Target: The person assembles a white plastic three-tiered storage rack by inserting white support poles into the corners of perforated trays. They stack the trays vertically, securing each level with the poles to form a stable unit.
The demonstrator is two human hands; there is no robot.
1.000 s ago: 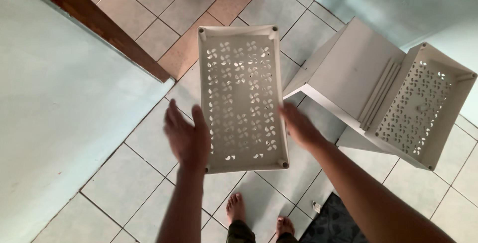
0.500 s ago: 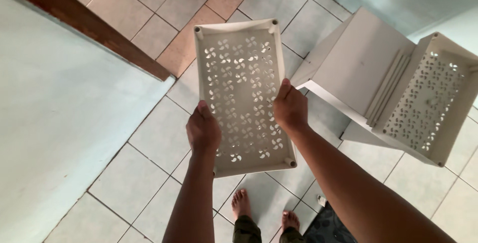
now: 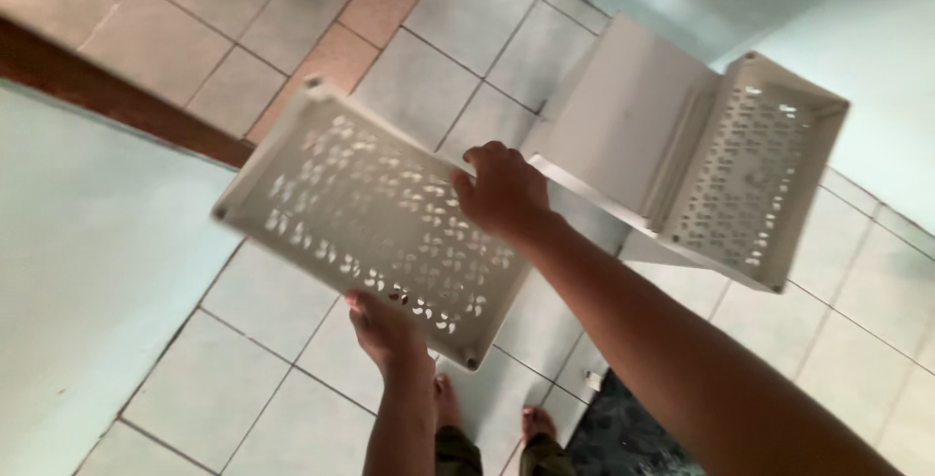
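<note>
Below you lies the tiled floor (image 3: 243,408), pale square tiles with a band of reddish tiles running toward the top of the view, and a pale wall surface (image 3: 68,271) fills the left side behind a dark wooden strip (image 3: 107,96). To your right stands a white plastic shelf unit (image 3: 633,125), tilted, with a perforated tray (image 3: 755,169) fixed at its far end and a plain panel facing you. You hold a separate white perforated shelf panel (image 3: 360,213) in the air above the floor, turned diagonally, one corner up-left and the opposite corner down near your body; it appears blurred. Your right hand (image 3: 502,193) grips the panel's upper right edge, fingers (image 3: 477,159) curled closed over the rim, just beside the shelf unit. Your left hand (image 3: 385,330) supports the panel's lower edge from beneath, thumb against the rim; the remaining fingers are hidden under the panel. Your bare feet (image 3: 531,422) show on the floor below, next to a dark patterned mat (image 3: 633,437).
</note>
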